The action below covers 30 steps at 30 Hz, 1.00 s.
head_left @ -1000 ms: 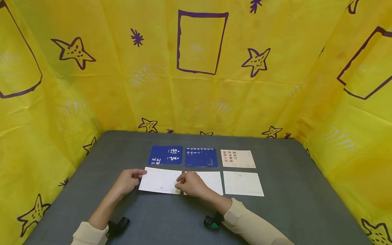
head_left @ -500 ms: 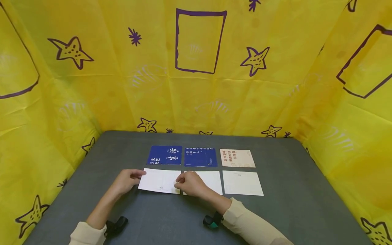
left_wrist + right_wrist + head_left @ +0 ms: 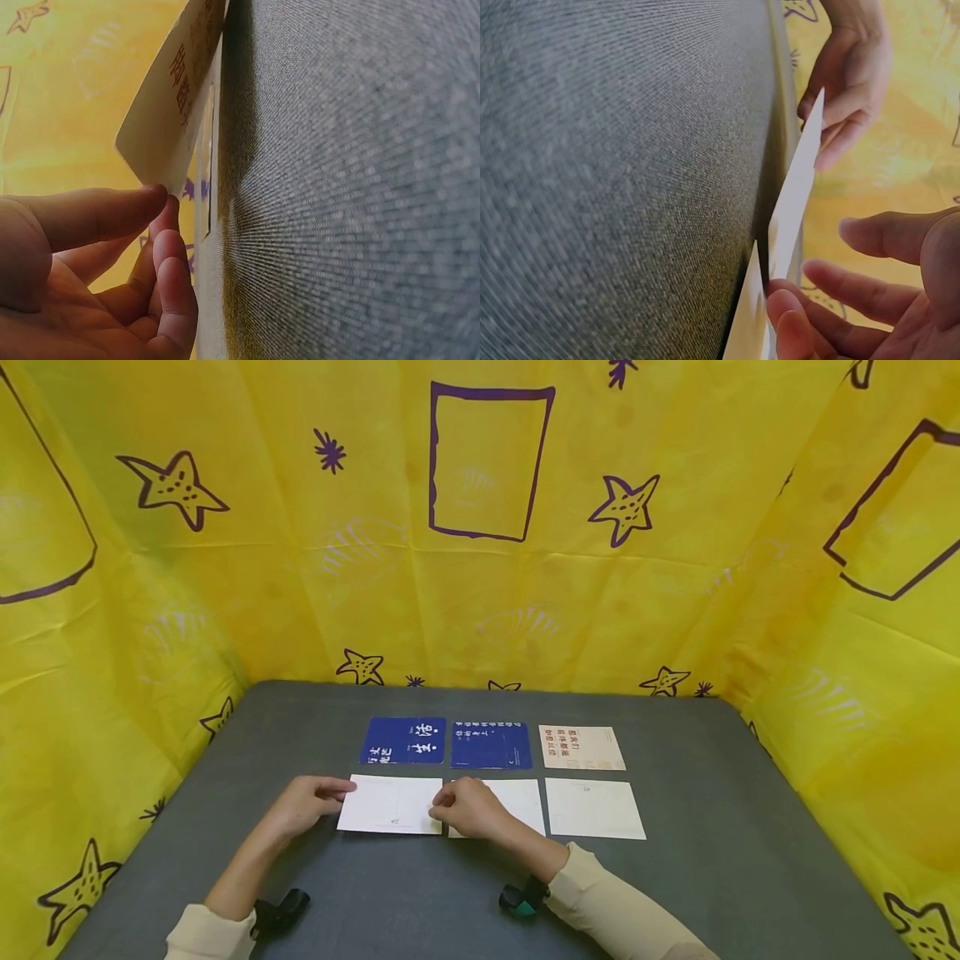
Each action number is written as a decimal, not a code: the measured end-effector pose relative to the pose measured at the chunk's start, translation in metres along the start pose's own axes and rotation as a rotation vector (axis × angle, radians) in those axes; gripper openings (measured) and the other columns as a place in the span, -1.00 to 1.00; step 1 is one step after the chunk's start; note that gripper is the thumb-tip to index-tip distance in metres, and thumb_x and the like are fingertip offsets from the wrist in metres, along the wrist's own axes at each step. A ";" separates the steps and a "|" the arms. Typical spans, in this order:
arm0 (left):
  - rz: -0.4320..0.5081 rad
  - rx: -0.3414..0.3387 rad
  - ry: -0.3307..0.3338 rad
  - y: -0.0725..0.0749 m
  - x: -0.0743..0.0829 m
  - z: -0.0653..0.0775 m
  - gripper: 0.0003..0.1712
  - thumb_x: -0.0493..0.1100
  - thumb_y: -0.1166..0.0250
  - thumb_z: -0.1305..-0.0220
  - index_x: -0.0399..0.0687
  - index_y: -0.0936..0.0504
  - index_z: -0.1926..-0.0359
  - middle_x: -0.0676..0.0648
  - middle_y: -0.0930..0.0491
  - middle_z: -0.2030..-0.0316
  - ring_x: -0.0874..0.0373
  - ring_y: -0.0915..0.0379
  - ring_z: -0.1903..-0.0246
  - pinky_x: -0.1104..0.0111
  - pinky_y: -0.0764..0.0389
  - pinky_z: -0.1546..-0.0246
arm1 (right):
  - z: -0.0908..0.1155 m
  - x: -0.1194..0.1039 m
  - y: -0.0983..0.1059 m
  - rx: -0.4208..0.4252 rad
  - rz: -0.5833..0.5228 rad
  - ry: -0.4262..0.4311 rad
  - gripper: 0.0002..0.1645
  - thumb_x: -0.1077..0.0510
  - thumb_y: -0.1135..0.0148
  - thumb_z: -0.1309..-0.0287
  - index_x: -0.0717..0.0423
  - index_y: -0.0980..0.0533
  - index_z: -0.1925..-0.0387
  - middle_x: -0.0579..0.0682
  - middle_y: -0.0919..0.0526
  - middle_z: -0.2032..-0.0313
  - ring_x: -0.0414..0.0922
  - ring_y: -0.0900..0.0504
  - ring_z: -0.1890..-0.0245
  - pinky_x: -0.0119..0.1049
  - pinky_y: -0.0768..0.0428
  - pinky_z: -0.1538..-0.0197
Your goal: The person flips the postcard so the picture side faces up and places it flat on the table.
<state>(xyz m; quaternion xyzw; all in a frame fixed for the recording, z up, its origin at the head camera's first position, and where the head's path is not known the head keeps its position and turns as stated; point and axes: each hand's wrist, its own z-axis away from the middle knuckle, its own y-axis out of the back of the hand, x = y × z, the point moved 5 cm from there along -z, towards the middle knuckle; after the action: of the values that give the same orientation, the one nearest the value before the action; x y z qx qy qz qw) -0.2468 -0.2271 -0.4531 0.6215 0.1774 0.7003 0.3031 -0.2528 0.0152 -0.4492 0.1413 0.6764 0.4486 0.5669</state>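
Table [image 3: 408,893] is dark grey, and the left blue card [image 3: 390,733] lies flat on it in the back row, white characters printed on it. The white card [image 3: 390,802] is just in front of the left blue card, and that's the one being handled. The left hand [image 3: 303,803] is in front and to the left of the left blue card, thumb and finger pinching the white card at its left end. That end is tipped up off the table, and you can see reddish print on the underside.

The right hand [image 3: 471,808] is over to the front right of the left blue card, at the white card's other end. Its thumb and forefinger are spread with a gap between them; another fingertip is right by the card's edge, can't tell if it's touching.

Just right of the left blue card there's another blue card [image 3: 491,750], then the tan card [image 3: 592,749] with red characters. To its front right lie the middle card [image 3: 523,799], partly hidden by the right hand, and beyond it the end card [image 3: 595,812]. Behind the left blue card hangs yellow cloth [image 3: 300,602] with purple starfish.
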 end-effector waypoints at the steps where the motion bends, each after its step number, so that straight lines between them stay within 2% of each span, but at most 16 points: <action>1: 0.001 -0.002 0.001 0.000 0.000 0.000 -0.63 -0.41 -0.18 -0.01 -0.29 -0.59 0.08 -0.24 -0.60 0.18 0.09 -0.42 0.24 0.42 -0.42 0.33 | 0.000 0.000 0.001 0.000 0.003 0.000 -0.80 0.01 -0.24 0.02 0.02 -0.65 0.40 -0.16 -0.67 0.49 -0.35 -0.47 0.53 -0.48 -0.42 0.41; 7: 0.010 0.002 0.004 0.002 -0.003 0.000 -0.65 -0.39 -0.18 -0.03 -0.27 -0.59 0.08 -0.26 -0.59 0.11 0.11 -0.45 0.21 0.43 -0.43 0.29 | 0.000 -0.001 0.003 0.002 0.012 0.012 -0.83 0.08 -0.22 0.00 0.04 -0.65 0.40 -0.13 -0.68 0.49 -0.33 -0.46 0.53 -0.48 -0.41 0.41; 12: 0.042 0.001 0.005 0.004 -0.006 0.000 -0.67 -0.36 -0.17 -0.09 -0.26 -0.59 0.07 -0.27 -0.57 0.05 0.07 -0.46 0.12 0.48 -0.45 0.25 | -0.001 -0.002 0.004 0.025 0.028 0.052 -0.85 0.20 -0.20 0.00 0.08 -0.67 0.40 -0.10 -0.71 0.44 -0.31 -0.53 0.46 -0.49 -0.45 0.34; 19: 0.038 -0.016 0.004 0.008 -0.004 0.002 -0.69 -0.31 -0.15 -0.14 -0.23 -0.60 0.07 -0.28 -0.54 0.01 -0.10 -0.39 -0.04 0.41 -0.43 0.16 | -0.002 0.000 0.006 0.046 -0.051 0.049 -0.86 0.27 -0.20 0.03 0.12 -0.66 0.41 -0.07 -0.70 0.44 -0.32 -0.51 0.48 -0.51 -0.45 0.39; 30: 0.037 -0.010 0.040 0.008 -0.005 0.002 -0.70 -0.28 -0.11 -0.19 -0.19 -0.60 0.05 -0.23 -0.56 0.03 0.00 -0.39 0.03 0.42 -0.42 0.23 | -0.003 0.001 0.008 0.092 -0.115 0.073 -0.85 0.30 -0.20 0.05 0.12 -0.66 0.42 -0.05 -0.69 0.46 -0.34 -0.45 0.54 -0.53 -0.42 0.44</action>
<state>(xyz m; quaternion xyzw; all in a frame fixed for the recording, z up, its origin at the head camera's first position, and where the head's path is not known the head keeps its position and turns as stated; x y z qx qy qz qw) -0.2463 -0.2372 -0.4517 0.6088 0.1684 0.7192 0.2895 -0.2579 0.0190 -0.4437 0.1117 0.7236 0.3886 0.5594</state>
